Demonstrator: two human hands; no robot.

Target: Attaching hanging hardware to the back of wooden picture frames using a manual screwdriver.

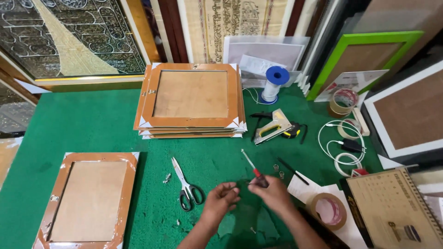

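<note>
My right hand (275, 192) grips a small screwdriver (251, 167) with a red and black handle, its shaft pointing up and left. My left hand (222, 196) sits close beside it with fingers pinched together; what they pinch is too small to make out. Both hands hover over the green felt table (83, 124). Black-handled scissors (186, 184) lie just left of my left hand. Two small metal rings (278, 170) rest on the felt just above my right hand.
A stack of wooden picture frames (191, 99) lies face down at centre; another frame (87, 200) at the lower left. A staple gun (272, 126), string spool (273, 84), tape rolls (329, 210), white cable (344, 147), a pencil (293, 171) and a calendar (397, 210) crowd the right.
</note>
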